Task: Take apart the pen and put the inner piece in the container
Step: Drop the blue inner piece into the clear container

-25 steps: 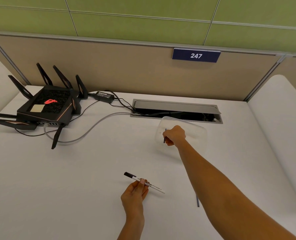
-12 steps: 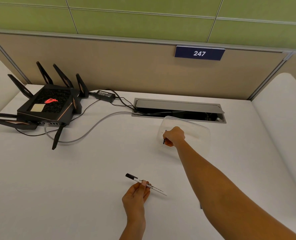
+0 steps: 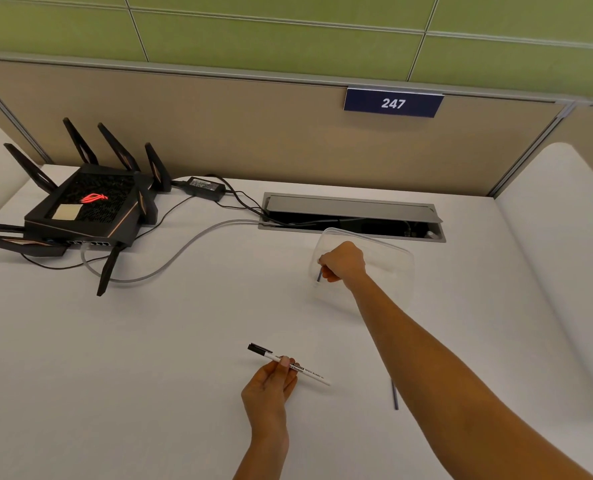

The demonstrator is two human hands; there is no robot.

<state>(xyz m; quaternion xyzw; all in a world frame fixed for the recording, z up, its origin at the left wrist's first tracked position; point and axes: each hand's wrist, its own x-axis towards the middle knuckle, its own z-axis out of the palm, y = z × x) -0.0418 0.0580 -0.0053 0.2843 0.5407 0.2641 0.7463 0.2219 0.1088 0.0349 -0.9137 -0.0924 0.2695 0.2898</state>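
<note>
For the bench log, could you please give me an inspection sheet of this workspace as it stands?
Surface: white desk, mostly bare.
Job's things: clear container by the cable hatch; pen body uncapped end right; dark inner piece over the container.
Clutter: thin dark rod on the desk near the right forearm.
Hands: left hand holds the pen body; right hand pinches the inner piece.
Cables: grey cable and black leads run from the router and adapter into the hatch.
Surroundings: partition with sign 247.

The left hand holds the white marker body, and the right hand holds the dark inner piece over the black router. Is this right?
Not quite. In the head view the right hand holds the dark inner piece over the clear container, not the router. The left hand does hold the white marker body.
</note>
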